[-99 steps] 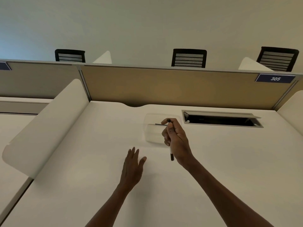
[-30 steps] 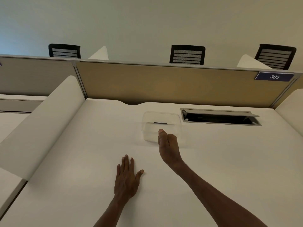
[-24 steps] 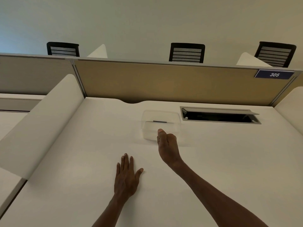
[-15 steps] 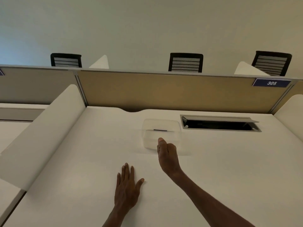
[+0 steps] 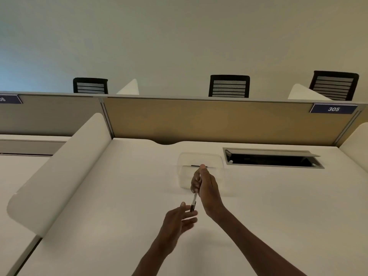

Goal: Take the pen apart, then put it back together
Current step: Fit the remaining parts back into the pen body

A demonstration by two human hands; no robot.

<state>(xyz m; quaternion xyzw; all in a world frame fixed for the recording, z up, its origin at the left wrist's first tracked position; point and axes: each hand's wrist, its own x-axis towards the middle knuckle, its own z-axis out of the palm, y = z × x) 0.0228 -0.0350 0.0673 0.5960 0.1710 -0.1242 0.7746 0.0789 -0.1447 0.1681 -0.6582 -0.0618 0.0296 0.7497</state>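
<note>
My right hand (image 5: 206, 185) grips a slim pen (image 5: 193, 203) above the white desk (image 5: 278, 206). The pen has a pale barrel and a dark lower end, and it points down toward me. My left hand (image 5: 178, 221) hovers just below it, fingers spread, thumb and fingertips close to the pen's dark end but not closed on it. Behind my right hand stands a clear plastic box (image 5: 200, 160) with a small dark part inside; my thumb tip overlaps its front.
A recessed cable tray (image 5: 272, 161) with its lid up sits right of the box. A tan partition (image 5: 199, 120) closes the desk's far side, white side dividers (image 5: 59, 170) flank it, and black chairs (image 5: 229, 85) stand beyond.
My right hand, which was down by the box, has lifted with a pen in it. My left hand rose off the desk and moved right toward the pen's lower end.
</note>
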